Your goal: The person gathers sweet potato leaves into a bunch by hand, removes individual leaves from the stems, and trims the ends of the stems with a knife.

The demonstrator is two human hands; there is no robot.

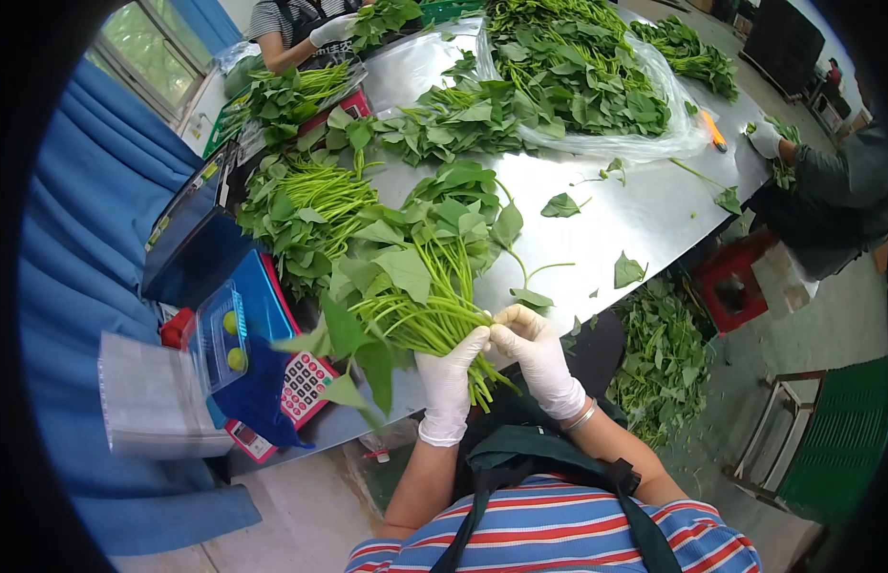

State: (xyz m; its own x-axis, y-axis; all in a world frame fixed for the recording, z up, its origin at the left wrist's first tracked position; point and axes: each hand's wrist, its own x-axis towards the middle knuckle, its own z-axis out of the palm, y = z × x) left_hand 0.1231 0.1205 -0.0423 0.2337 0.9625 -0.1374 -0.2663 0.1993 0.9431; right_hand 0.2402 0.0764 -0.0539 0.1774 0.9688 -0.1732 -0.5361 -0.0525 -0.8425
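Note:
My left hand [448, 390], in a white glove, is wrapped round a bunch of leafy greens [434, 320]. The bunch is tilted, its leaves away from me to the left and its cut stem ends [487, 387] toward my body. Beside it my right hand [541, 361], also gloved, has thumb and fingertips pinched together at the stems near my left thumb; exactly which stem they hold is partly hidden. Just beyond lies a pile of similar greens [315, 205] on the metal table [582, 244].
Greens heap on a clear plastic sheet [644, 143] farther back; an orange-handled tool [714, 132] lies near the edge. Left are a pink-and-white scale [306, 382] and a plastic box [222, 334]. Co-workers' gloved hands [334, 31] appear across and right. Leaves [659, 358] pile below.

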